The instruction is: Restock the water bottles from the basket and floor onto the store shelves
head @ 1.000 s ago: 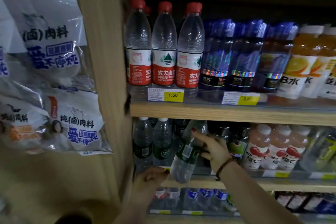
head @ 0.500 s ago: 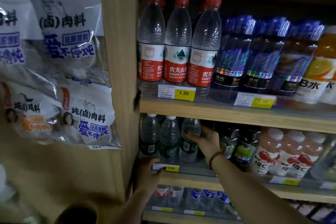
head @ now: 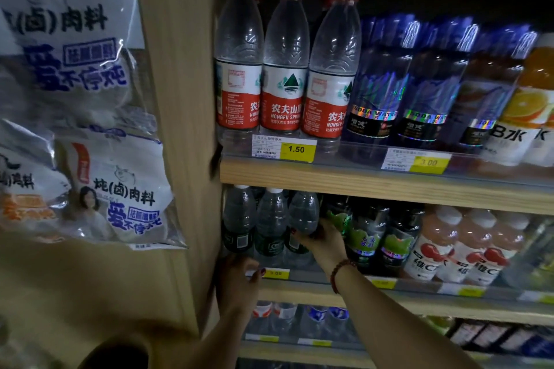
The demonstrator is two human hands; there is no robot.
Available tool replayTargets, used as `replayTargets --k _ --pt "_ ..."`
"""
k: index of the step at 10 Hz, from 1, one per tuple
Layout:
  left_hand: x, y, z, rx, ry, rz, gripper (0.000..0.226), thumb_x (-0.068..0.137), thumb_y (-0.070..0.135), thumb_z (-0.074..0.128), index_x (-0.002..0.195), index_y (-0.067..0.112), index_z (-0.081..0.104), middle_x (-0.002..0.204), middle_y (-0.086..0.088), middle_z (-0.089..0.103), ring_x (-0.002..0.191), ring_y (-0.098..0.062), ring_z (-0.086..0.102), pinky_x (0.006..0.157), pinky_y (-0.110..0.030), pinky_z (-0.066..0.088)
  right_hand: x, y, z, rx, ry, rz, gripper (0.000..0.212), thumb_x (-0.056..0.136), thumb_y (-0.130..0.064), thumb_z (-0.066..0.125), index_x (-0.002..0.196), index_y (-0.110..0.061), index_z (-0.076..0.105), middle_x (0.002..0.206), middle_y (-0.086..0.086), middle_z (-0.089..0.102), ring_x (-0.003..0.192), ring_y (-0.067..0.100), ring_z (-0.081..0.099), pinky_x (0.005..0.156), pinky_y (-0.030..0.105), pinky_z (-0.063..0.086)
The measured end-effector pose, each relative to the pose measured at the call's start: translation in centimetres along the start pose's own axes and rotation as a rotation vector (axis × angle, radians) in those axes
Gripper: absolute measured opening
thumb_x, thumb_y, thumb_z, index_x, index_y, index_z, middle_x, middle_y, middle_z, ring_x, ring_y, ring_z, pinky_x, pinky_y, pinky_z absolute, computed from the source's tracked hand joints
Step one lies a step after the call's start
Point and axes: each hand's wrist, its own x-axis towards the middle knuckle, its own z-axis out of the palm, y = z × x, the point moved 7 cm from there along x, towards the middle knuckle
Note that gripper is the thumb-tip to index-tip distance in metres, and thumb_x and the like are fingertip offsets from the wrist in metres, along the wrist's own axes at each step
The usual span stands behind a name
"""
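Restocking at left corner of wooden middle shelf (head: 404,305)
Right hand (head: 322,238) grasps clear green-labelled plastic water bottle (head: 303,216); left hand (head: 239,277) rests on front edge, grip unclear

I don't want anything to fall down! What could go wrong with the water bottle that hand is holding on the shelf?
The right hand grips the water bottle close beside a neighbouring bottle and the green-label drinks. Sliding the hand out could tip one of them over. The left hand sits by the yellow price tag on the shelf edge, so it might knock the tag loose.
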Motion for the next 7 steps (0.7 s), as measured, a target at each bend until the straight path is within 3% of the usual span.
replayTargets --k 2,3,5,6,7 --pt "-0.2 0.0 -0.2 0.013 0.038 -0.002 0.013 0.074 0.021 0.079 0.079 0.023 0.068 0.086 0.010 0.052 0.087 -0.014 0.059 0.073 -0.031 0.053 -0.3 1.2 0.5 -0.087 0.059 0.027 0.056 0.074 -0.026 0.081 0.124 -0.015 0.057 0.121 0.005 0.065 0.112 0.025 0.059 0.095 0.036 0.048" --pt "-0.4 0.0 0.0 0.039 0.048 0.008 0.012 0.076 0.022 0.077 0.084 0.023 0.068 0.094 0.005 0.059 0.092 -0.013 0.057 0.071 -0.022 0.045 -0.4 1.2 0.4 -0.100 0.056 0.022 0.057 0.076 -0.028 0.079 0.127 -0.016 0.055 0.123 0.005 0.064 0.113 0.024 0.059 0.095 0.034 0.048" --pt "-0.2 -0.4 0.0 0.069 0.058 0.008 0.014 0.074 0.022 0.078 0.086 0.023 0.069 0.097 0.001 0.063 0.099 -0.019 0.056 0.076 -0.026 0.046 -0.9 1.2 0.5 -0.131 0.047 -0.003 0.058 0.078 -0.035 0.076 0.129 -0.021 0.053 0.123 0.000 0.064 0.112 0.022 0.059 0.095 0.035 0.049" --pt "-0.5 0.0 -0.2 0.065 0.062 0.033 0.015 0.073 0.023 0.079 0.085 0.022 0.070 0.096 0.001 0.064 0.101 -0.020 0.055 0.079 -0.027 0.044 -1.5 1.9 0.4 -0.122 0.043 0.022 0.059 0.075 -0.044 0.077 0.126 -0.023 0.057 0.119 -0.006 0.065 0.108 0.015 0.061 0.095 0.033 0.050" --pt "-0.3 0.2 -0.4 0.092 0.081 0.029 0.015 0.073 0.024 0.079 0.085 0.021 0.070 0.096 -0.001 0.065 0.104 -0.022 0.053 0.083 -0.031 0.043 -2.0 3.2 0.0 -0.113 0.054 0.026 0.062 0.064 -0.060 0.077 0.112 -0.024 0.065 0.093 -0.018 0.068 0.092 0.010 0.062 0.094 0.036 0.052"
